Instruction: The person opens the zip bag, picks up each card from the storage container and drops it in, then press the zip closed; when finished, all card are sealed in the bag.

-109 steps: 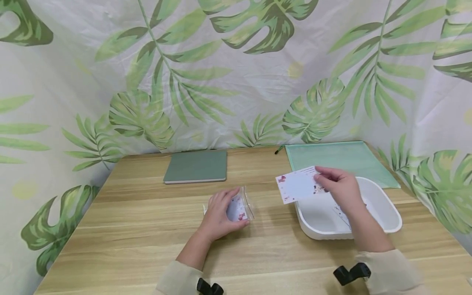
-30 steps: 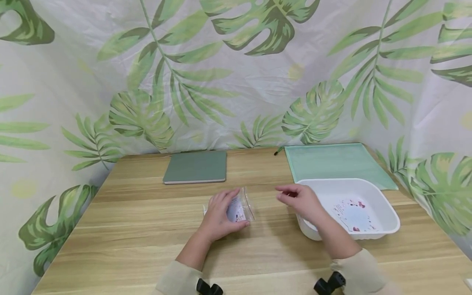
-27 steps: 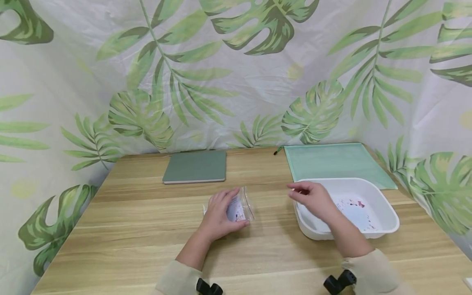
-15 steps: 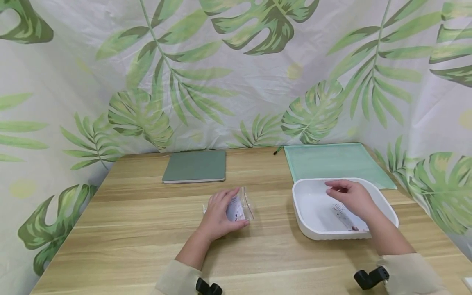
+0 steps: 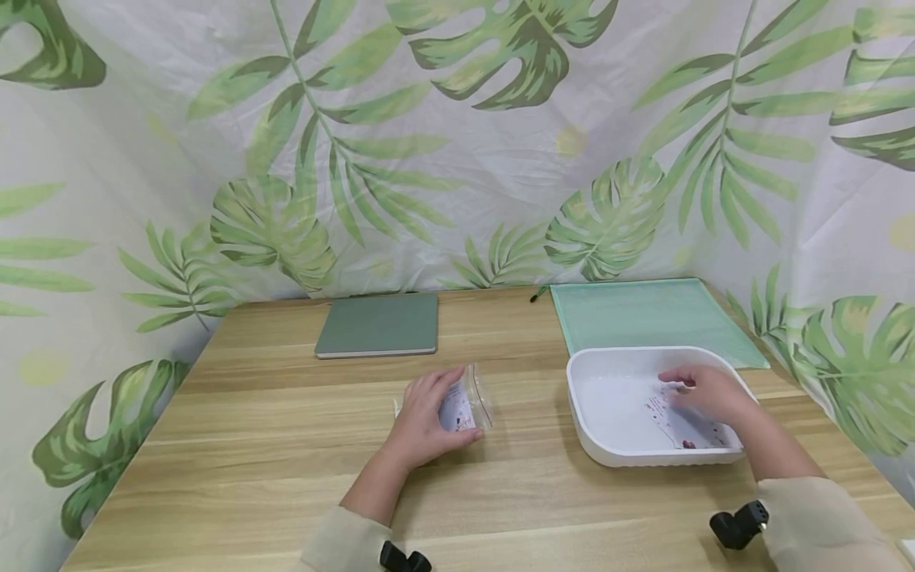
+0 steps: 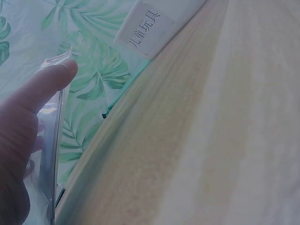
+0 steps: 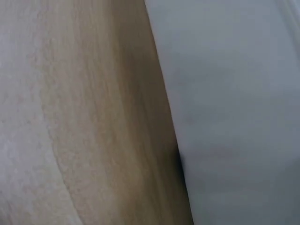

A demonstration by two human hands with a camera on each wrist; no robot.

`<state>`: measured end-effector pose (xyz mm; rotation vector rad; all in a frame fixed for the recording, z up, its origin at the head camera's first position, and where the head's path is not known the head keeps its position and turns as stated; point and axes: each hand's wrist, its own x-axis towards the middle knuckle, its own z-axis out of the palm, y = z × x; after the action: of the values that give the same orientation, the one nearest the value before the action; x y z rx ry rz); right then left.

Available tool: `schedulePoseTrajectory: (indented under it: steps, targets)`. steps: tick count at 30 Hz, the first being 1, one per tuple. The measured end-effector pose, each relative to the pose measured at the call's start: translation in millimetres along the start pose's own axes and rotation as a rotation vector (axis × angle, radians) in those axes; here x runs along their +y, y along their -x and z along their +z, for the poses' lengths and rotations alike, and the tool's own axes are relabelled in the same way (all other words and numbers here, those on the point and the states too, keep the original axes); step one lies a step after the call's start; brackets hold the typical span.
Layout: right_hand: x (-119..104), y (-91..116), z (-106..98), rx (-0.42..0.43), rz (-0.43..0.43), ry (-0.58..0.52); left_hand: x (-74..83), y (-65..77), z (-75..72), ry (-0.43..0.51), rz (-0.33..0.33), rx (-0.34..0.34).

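Left hand (image 5: 425,413) gripped a bag (image 5: 480,397), printed card (image 5: 456,411) inside.
Beneath the right hand (image 5: 709,394), grip unclear, a tub (image 5: 608,405) held another card (image 5: 675,429).

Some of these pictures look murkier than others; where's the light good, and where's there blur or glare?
Head view: bright, mostly sharp, a soft shadow on the table beside the white tub; left wrist view: dim, glints on the plastic bag, nearby wood blurred, yet the tub's label readable; right wrist view: dim, soft, the tub's wall almost featureless.

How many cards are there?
2: one card in the clear bag at the left hand, another card in the white tub below the right hand. More may be hidden.
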<state>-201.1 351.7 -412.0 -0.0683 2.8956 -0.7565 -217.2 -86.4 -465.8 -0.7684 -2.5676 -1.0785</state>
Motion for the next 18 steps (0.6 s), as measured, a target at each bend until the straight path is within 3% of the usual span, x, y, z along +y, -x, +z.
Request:
schedulePoseTrajectory:
  steps: [6,18]
  targets:
    - [4.6,-1.7,1.2,-0.084,0.048,0.035,-0.1,0.0,0.0,0.004,0.0,-0.002]
    - [8.5,-7.1,2.9,-0.071,0.071,0.053,-0.2,0.1,0.2,0.014,-0.001,-0.003]
